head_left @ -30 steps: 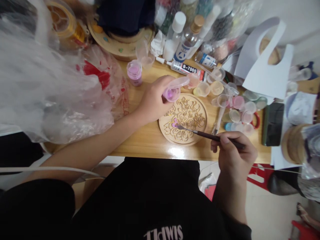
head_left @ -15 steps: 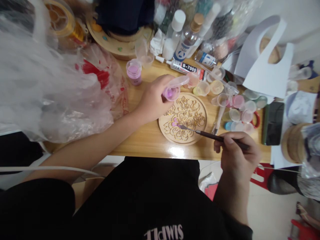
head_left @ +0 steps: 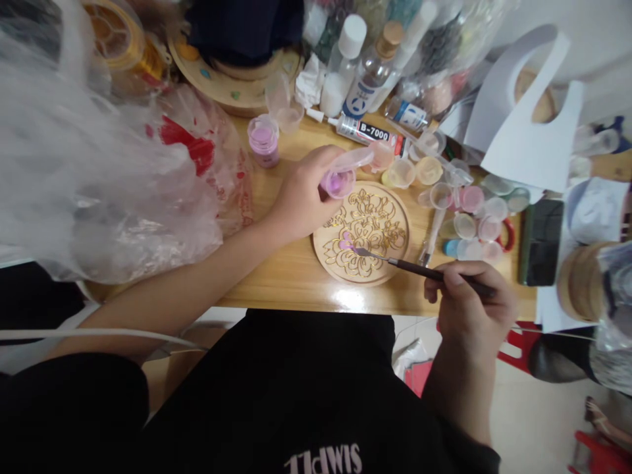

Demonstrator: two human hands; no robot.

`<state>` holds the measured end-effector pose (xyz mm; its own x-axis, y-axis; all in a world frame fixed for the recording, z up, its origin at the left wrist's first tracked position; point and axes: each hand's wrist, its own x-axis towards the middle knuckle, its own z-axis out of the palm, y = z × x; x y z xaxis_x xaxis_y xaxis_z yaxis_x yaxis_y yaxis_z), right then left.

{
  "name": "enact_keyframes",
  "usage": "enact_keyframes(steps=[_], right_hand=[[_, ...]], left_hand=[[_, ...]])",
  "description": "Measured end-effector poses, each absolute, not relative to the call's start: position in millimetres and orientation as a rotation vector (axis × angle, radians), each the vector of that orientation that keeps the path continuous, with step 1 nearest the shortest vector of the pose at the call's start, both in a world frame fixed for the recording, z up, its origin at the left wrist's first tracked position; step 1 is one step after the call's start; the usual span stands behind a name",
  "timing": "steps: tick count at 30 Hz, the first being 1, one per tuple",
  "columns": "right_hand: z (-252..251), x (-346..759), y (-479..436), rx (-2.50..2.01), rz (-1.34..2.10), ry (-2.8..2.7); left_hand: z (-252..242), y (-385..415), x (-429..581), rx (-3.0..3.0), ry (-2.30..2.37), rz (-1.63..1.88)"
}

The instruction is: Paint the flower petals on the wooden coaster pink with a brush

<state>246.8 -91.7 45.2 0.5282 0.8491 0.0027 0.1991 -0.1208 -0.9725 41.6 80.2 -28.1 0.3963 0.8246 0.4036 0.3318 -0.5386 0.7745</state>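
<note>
My left hand is closed round a small clear plastic cup with purple paste inside and its lid flipped open. Just below and to the right lies a round wooden board with a flower pattern outlined in gold. One petal area near its middle is filled with purple. A palette knife with a dark handle is gripped in my right hand, and its metal blade rests at the purple patch. Some fingers of the left hand are hidden behind the cup.
An open jar of lilac paste stands at the left. Several small lidded cups crowd the right, beside a paintbrush and a phone. Behind are a glue tube and bottles. Plastic bags fill the left side.
Hardly anything differs. The right hand and palette knife have shifted very slightly to the right; the left hand holds the cup in the same place.
</note>
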Motion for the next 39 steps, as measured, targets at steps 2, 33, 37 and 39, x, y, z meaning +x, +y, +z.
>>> enact_keyframes(steps=[2, 33, 37, 39], right_hand=[[45.7, 246.3, -91.5, -1.621, 0.700, -0.894], [40.4, 241.2, -86.6, -1.521, 0.748, -0.936], [38.5, 240.3, -87.1, -1.529, 0.774, -0.948], [38.1, 240.0, -86.9, -1.529, 0.775, -0.943]], left_hand=[[-27.3, 80.0, 41.7, 2.050, 0.993, 1.064], [-37.3, 83.1, 42.7, 2.084, 0.955, 1.148], [-36.4, 82.5, 43.3, 2.077, 0.957, 1.156], [-35.6, 82.1, 43.6, 2.078, 0.952, 1.154]])
